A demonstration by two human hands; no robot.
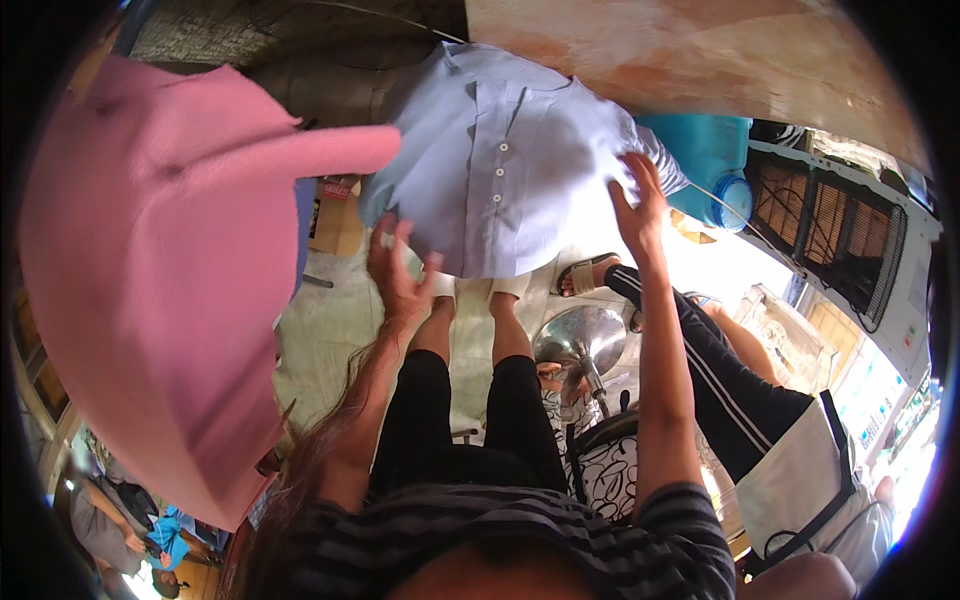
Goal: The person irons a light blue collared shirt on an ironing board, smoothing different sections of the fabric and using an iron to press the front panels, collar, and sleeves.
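Observation:
A pale blue button-front shirt point(470, 215) hangs spread out in front of me, with a row of small white buttons down its placket. My left hand point(400, 275) is by the shirt's lower left edge, its fingers apart and slightly blurred. On the other side, my right hand point(642, 210) is raised close to the shirt's right edge near the sleeve, thumb and fingers spread. I see nothing held in either hand; whether the fingertips touch the cloth I cannot tell.
A pink padded board point(160, 260) fills the left side. To the right stand a teal water container point(700, 150), a black-and-white caged appliance point(830, 220) and a round metal fan-like object point(580, 340). A person in black striped trousers point(730, 380) sits at my right.

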